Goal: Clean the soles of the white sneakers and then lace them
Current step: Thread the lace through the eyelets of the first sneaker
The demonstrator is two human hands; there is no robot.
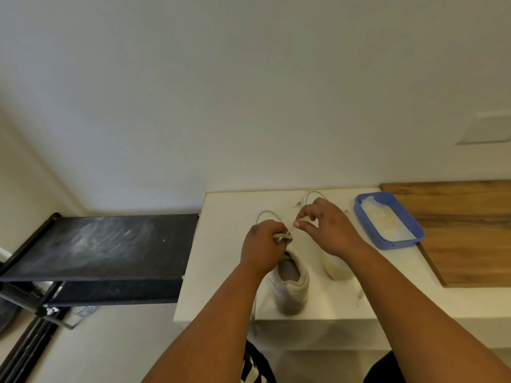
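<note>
Both forearms reach to the sneaker (290,283): my left hand (262,244) pinches its limp, slippery lace (282,236); my right hand (326,225) pinches another strand. Grip near the tip.

Matt white sneaker (290,288) with flat cloth lace (282,237); right of it, blue plastic tub (398,241), then grained wooden board (470,233); left, dusty black shelf (110,244).

The left hand (262,241) hides the near sneaker's (290,283) front; the right forearm covers most of what seems a second sneaker (336,268).
</note>
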